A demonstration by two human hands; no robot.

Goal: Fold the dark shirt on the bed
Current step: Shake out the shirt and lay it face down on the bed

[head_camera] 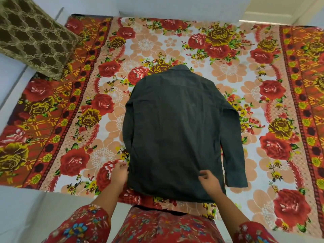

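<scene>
The dark shirt [177,130] lies spread flat, back side up, on the flowered bed sheet [219,55], collar pointing away from me and hem near me. Its right sleeve [235,155] hangs straight down along the body; the left sleeve runs down the left edge. My left hand [119,172] rests at the shirt's lower left edge, fingers curled at the fabric. My right hand [209,180] hovers over the lower right part of the shirt, fingers loosely bent, touching or just above the cloth. Whether either hand pinches fabric is unclear.
A brown patterned pillow [33,37] lies at the bed's far left corner. The bed's near edge [52,193] runs just below the shirt's hem. White walls border the bed at the back and left. My red flowered clothing fills the bottom of the view.
</scene>
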